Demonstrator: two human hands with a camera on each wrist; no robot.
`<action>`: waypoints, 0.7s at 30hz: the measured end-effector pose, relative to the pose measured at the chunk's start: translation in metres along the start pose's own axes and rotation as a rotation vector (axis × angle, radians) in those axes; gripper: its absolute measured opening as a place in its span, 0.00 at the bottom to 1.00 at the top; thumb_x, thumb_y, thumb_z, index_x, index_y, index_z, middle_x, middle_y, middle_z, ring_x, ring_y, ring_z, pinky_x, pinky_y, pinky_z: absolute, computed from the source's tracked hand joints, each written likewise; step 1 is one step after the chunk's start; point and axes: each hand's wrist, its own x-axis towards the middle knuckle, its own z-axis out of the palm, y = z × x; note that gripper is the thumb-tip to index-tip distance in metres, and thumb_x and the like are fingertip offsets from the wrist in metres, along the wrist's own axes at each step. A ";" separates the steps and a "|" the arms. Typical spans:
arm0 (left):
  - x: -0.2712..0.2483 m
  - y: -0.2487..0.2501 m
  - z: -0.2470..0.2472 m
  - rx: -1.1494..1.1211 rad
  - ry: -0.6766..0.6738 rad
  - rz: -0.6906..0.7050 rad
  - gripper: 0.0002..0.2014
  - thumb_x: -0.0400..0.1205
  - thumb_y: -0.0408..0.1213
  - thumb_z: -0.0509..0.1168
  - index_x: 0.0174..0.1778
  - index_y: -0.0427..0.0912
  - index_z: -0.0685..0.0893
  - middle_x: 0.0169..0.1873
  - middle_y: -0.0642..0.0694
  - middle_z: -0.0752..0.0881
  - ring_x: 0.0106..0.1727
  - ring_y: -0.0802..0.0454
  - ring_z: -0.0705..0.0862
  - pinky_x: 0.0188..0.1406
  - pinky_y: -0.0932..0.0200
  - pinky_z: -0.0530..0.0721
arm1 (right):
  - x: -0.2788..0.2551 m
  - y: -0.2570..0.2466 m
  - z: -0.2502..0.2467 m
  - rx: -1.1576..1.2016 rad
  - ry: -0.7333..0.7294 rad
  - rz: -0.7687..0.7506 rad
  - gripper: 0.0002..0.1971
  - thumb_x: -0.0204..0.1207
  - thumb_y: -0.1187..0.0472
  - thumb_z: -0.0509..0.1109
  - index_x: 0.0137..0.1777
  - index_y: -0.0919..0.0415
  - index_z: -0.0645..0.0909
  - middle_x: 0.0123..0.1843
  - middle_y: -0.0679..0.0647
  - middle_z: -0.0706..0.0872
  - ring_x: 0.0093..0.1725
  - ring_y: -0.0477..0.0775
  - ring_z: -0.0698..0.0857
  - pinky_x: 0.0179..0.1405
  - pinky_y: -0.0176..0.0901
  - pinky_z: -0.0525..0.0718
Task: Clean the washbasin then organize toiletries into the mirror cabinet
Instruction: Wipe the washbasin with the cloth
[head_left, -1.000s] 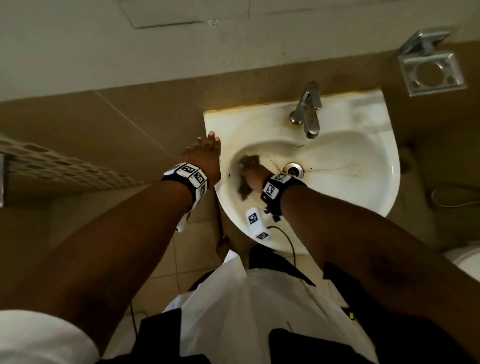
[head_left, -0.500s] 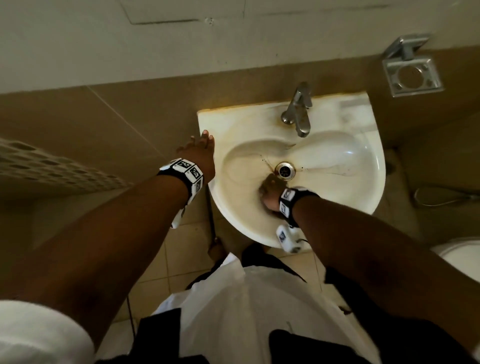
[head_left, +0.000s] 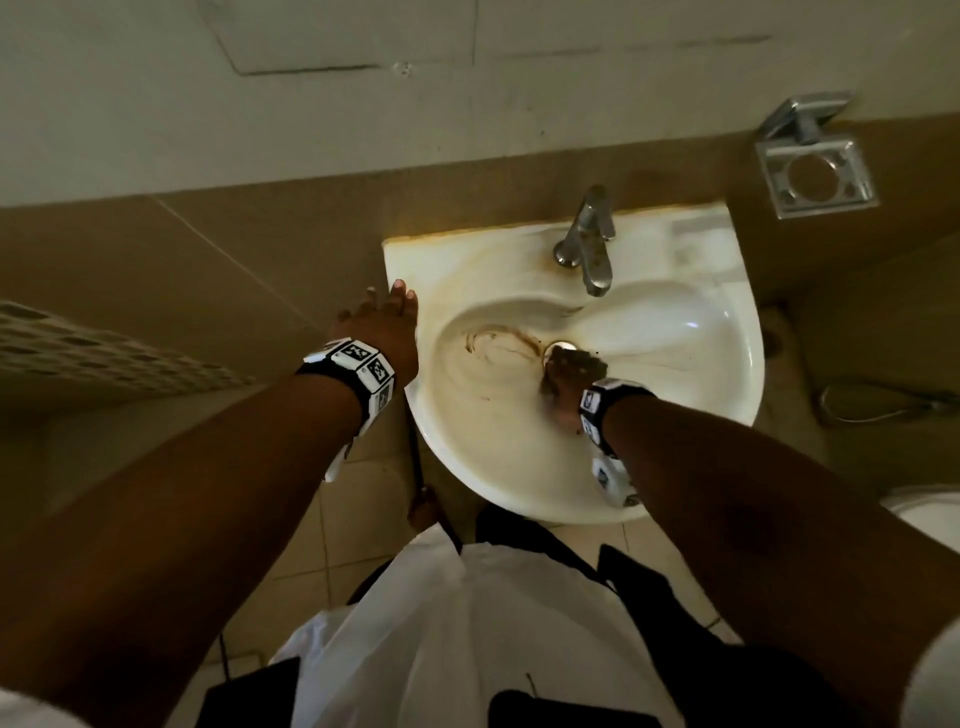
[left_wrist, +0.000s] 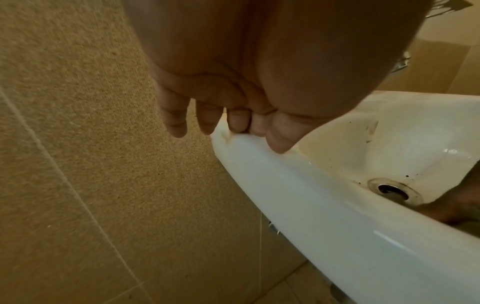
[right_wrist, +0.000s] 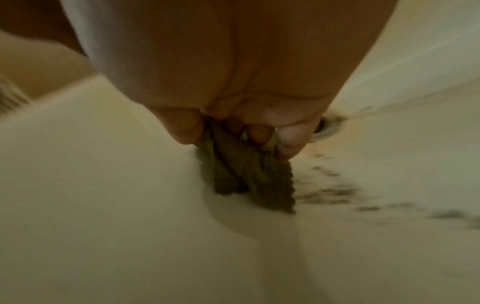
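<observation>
Scrub pad (right_wrist: 246, 174), dark green, pinched in right hand (head_left: 569, 382) just beside the drain (left_wrist: 393, 190); brown smear (head_left: 498, 340) lay leftward; left hand (head_left: 382, 332), fingers relaxed, rested on washbasin (head_left: 727, 322) rim.

One white ceramic washbasin (head_left: 675, 364), one chrome metal tap (head_left: 589, 239), one dark green cloth (right_wrist: 249, 174), one square chrome wall holder (head_left: 815, 176), two hands.

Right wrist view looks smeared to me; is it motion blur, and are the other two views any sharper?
Right wrist view: blurred throughout, with the cloth in the right hand and the dark specks beside it soft. Left wrist view: sharper on the drain and washbasin rim, palm close and soft. Head view: dim, wide-angle bent, with a small glare spot in the bowl.
</observation>
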 end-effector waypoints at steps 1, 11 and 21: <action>0.000 0.001 0.001 0.000 0.000 0.001 0.38 0.86 0.38 0.55 0.89 0.47 0.40 0.89 0.49 0.38 0.89 0.37 0.44 0.83 0.31 0.56 | 0.000 -0.002 -0.008 0.002 0.032 0.050 0.28 0.85 0.59 0.63 0.84 0.60 0.65 0.82 0.66 0.69 0.81 0.67 0.70 0.79 0.57 0.69; -0.002 -0.003 -0.001 -0.008 0.003 0.018 0.38 0.87 0.40 0.55 0.89 0.46 0.41 0.89 0.48 0.39 0.89 0.37 0.45 0.83 0.31 0.58 | -0.033 -0.028 -0.006 0.179 -0.181 -0.211 0.29 0.86 0.65 0.64 0.85 0.48 0.66 0.83 0.56 0.68 0.69 0.60 0.79 0.59 0.37 0.79; -0.004 -0.005 -0.001 -0.032 -0.001 0.033 0.37 0.88 0.41 0.54 0.89 0.48 0.40 0.89 0.50 0.38 0.89 0.36 0.45 0.83 0.30 0.57 | -0.002 -0.094 -0.042 0.290 0.109 -0.153 0.27 0.84 0.51 0.65 0.81 0.57 0.70 0.83 0.60 0.71 0.82 0.61 0.70 0.82 0.54 0.63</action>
